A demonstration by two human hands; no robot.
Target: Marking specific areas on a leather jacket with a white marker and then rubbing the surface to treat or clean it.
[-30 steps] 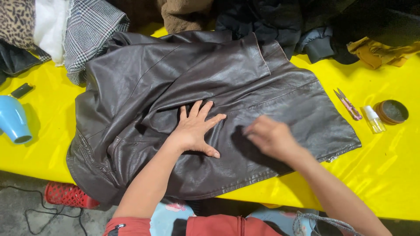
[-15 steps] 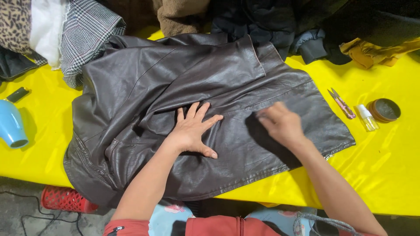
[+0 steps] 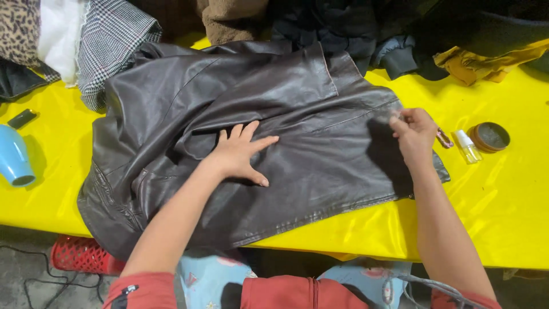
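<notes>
A dark brown leather jacket [image 3: 297, 91] lies spread on the yellow table [image 3: 503, 217]. My left hand [image 3: 240, 154] presses flat on the middle of the jacket with its fingers spread. At the jacket's right edge, my right hand [image 3: 414, 134] has its fingertips pinched on a small pale wad [image 3: 396, 117], which is too blurred to name. Both hands touch the leather.
Right of the jacket lie a pink-handled small tool [image 3: 444, 138], a little clear bottle [image 3: 468, 147] and a round open tin [image 3: 489, 137]. A light blue object [image 3: 14, 157] and a small black item [image 3: 22, 118] sit at the left. Piled clothes [image 3: 108, 46] line the back. A red basket [image 3: 80, 254] stands below.
My right hand has slid from the jacket's middle out to its right edge. My left hand has stayed flat in the same spot.
</notes>
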